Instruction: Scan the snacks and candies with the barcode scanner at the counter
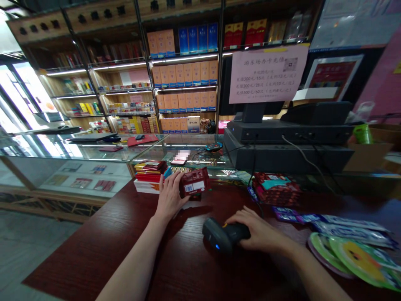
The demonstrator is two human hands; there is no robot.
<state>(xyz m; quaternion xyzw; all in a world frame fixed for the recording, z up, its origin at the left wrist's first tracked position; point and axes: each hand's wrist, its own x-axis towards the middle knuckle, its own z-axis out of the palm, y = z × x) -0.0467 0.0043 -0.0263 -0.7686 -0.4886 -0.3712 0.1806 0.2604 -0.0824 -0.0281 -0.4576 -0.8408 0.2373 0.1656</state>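
Note:
My left hand [171, 195] grips a dark red packet [194, 182] by its left edge, its white barcode label facing me, above the dark wooden counter [131, 242]. My right hand [250, 228] is wrapped round the handle of a black handheld scanner [217, 235], which shows a blue light and has its head toward the left. The scanner is low over the counter, to the right of and nearer than the packet. Just left of and behind my left hand stands a stack of red, yellow and white boxes [149, 177].
A pile of red packets [275, 188] lies at the back right, with purple and blue wrappers [354, 230] and round green packages [360, 259] nearer. Behind are a glass case [175, 144], a register [288, 146] with a pink sign [266, 75], and stocked shelves [184, 88].

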